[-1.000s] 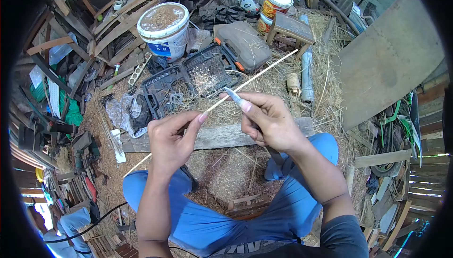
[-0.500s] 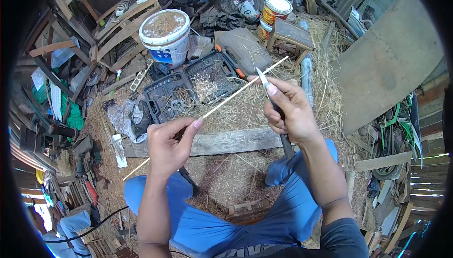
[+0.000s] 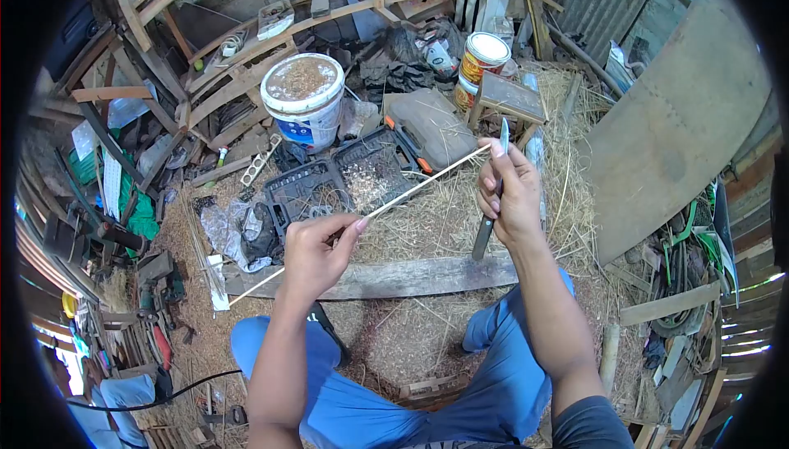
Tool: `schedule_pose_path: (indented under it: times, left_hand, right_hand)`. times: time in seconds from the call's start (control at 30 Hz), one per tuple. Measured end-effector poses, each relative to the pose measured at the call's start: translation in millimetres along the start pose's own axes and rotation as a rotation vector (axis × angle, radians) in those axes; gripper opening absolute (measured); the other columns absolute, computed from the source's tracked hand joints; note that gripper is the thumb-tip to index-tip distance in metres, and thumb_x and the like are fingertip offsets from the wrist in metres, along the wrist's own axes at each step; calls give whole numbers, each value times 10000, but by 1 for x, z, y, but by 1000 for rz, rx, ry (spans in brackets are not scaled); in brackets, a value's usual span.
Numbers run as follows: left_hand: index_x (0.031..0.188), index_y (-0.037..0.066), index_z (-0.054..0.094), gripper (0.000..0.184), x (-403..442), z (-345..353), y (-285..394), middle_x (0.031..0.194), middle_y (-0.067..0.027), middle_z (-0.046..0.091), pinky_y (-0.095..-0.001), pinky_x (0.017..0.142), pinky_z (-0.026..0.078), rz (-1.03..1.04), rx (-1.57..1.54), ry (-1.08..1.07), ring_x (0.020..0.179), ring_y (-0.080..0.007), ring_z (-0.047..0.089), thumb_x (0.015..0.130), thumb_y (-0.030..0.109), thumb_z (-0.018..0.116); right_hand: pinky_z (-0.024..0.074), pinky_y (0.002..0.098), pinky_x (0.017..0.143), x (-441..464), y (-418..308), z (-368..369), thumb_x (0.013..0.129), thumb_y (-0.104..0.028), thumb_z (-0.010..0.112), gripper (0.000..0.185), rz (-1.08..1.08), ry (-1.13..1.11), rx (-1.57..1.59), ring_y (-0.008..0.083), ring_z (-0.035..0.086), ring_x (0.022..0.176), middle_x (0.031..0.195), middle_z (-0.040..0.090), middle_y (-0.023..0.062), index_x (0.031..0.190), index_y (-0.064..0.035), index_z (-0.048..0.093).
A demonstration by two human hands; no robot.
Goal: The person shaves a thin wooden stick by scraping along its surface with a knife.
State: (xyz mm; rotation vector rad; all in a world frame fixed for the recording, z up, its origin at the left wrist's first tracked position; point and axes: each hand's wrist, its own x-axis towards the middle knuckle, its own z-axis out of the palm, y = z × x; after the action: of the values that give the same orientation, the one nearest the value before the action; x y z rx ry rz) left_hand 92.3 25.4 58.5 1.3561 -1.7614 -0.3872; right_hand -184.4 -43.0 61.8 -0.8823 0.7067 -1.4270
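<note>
A thin pale stick point(image 3: 419, 187) slants up from lower left to upper right. My left hand point(image 3: 322, 253) pinches it between thumb and forefinger, with its lower end sticking out behind the wrist. At the stick's upper right end is my right hand point(image 3: 511, 194), closed round a knife point(image 3: 483, 238) with a dark handle. The blade points up past the thumb, close to the stick's tip. Whether the blade touches the stick I cannot tell.
A wooden plank point(image 3: 403, 278) lies across in front of my knees. Beyond it are an open tool case point(image 3: 308, 190) with shavings, a closed case point(image 3: 431, 128), a white bucket point(image 3: 304, 104), paint cans point(image 3: 485, 53) and a small stool point(image 3: 514, 97). Another person's leg point(image 3: 127, 396) shows at lower left.
My right hand and the knife have moved up and right along the stick to its far end. My left hand still holds the stick, slightly farther right in view. The view has tilted up.
</note>
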Motion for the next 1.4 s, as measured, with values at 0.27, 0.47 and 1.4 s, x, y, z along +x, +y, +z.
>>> schedule_pose_path:
  times: [0.27, 0.47, 1.4]
  left_hand:
    - [900, 6, 776, 123, 15, -6, -1, 756, -121, 737, -285, 579, 489, 30, 40, 47, 627, -143, 671, 858, 120, 795]
    - [889, 12, 781, 144, 22, -3, -2, 736, -101, 713, -301, 574, 471, -93, 27, 106, 629, -163, 655, 838, 142, 813]
    - [911, -12, 770, 105, 2, 9, 18, 702, -87, 658, -279, 565, 444, -44, -71, 201, 609, -121, 588, 876, 87, 772]
  right_hand:
    - [263, 215, 358, 11, 4, 1, 1038, -219, 612, 237, -78, 129, -61, 10, 362, 421, 758, 579, -6, 1100, 6, 652]
    - [267, 218, 362, 18, 11, -4, 1038, -226, 613, 242, -117, 108, -60, 12, 358, 425, 788, 578, -11, 1120, -3, 659]
    - [305, 215, 359, -35, 33, 53, 1079, -179, 491, 198, 221, -290, -129, 50, 397, 405, 798, 610, 94, 1140, -1, 551]
